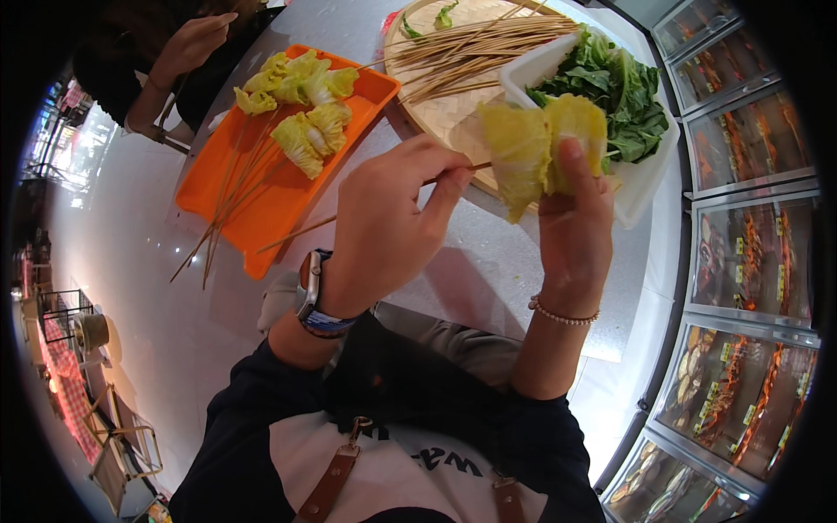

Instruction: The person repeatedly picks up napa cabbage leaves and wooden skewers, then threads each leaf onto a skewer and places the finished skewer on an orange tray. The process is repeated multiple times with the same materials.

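Observation:
My left hand (388,218) is closed on a bamboo skewer (296,233), whose front end reaches the yellow cabbage leaves (514,152). Folded pieces of that cabbage are in my right hand (575,231), thumb pressed against them. Whether the skewer tip has gone through the leaves is hidden. To the left, an orange tray (248,209) bears several skewers with yellow cabbage (309,135) bunched at their far ends, the bare sticks jutting over its near side.
A round woven bamboo tray (462,131) holds a pile of loose skewers (479,48). Beside it, a white tub (649,187) is full of dark green leaves (602,91). Another person's hand (196,44) is at the upper left. Glass-door display cabinets (741,261) line the right.

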A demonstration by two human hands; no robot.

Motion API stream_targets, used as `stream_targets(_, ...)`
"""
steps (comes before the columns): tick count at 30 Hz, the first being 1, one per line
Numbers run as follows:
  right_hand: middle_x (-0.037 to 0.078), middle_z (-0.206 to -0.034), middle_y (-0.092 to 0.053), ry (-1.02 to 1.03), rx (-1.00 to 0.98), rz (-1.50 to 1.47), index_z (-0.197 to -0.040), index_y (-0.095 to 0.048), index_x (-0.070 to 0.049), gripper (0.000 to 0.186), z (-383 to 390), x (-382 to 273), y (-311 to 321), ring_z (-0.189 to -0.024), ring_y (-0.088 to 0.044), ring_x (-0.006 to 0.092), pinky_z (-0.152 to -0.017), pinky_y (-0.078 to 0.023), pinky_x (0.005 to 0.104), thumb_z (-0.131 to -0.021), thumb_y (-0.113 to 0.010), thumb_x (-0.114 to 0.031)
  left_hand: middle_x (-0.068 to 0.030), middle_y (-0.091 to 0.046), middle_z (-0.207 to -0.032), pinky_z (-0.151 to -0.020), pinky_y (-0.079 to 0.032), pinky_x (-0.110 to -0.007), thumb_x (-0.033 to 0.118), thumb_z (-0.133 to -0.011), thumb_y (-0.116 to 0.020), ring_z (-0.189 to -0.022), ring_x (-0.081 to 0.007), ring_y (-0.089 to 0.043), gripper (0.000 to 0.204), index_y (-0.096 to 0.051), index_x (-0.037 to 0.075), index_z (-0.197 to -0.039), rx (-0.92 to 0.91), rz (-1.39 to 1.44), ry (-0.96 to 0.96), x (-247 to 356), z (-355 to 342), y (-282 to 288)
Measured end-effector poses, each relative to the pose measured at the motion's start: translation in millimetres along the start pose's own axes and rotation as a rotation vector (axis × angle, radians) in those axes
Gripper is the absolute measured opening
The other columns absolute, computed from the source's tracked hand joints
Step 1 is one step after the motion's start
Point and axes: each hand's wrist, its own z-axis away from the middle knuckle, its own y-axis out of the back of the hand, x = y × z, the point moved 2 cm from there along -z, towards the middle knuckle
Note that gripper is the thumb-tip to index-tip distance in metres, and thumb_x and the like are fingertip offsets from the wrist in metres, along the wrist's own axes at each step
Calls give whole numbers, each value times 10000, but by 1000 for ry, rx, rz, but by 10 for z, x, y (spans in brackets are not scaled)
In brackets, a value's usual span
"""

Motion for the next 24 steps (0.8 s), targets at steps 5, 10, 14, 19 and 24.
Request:
stream_targets(5,63,-1071,-651,-39,-10,19,-1171,-571,22,351,25,137,-100,-949,-641,132,-826,-525,274,-893,-688,-159,-99,-654,-807,-568,-465,-346,140,-840,-670,-684,-304,-628,127,-686,23,-886,-8,-93,-25,-8,11,8)
stream_targets(10,70,-1074,-649,-47,-18,30,-1180,-565,26,362,50,145,-113,-951,-641,139,-829,-526,279,-887,-693,-145,-101,-657,-804,-572,-469,-347,141,-838,-667,-683,-303,-631,128,-690,22,-879,25,-68,-10,5,27,25)
stream_targets(14,87,-1083,-648,-36,-51,52,-1191,-557,35,387,64,148,-124,-956,-644,160,-849,-523,292,-858,-712,-88,-108,-661,-813,-575,-471,-351,119,-838,-653,-683,-307,-632,119,-686,14,-884,35,-32,-26,30,20,44)
stream_targets(19,108,-1100,-644,-13,-62,49,-1193,-553,40,411,89,177,-152,-984,-637,174,-870,-516,300,-829,-726,-41,-123,-661,-831,-603,-476,-366,91,-841,-631,-720,-326,-633,111,-679,5,-893,43,12,-26,12,23,62)
stream_targets(24,92,-1179,-620,-72,-79,-21,-1292,-488,24,407,65,60,-56,-1079,-610,195,-938,-486,341,-938,-609,-137,-139,-655,-834,-617,-476,-369,72,-841,-626,-734,-341,-627,101,-678,3,-894,50,13,-37,-2,31,55)
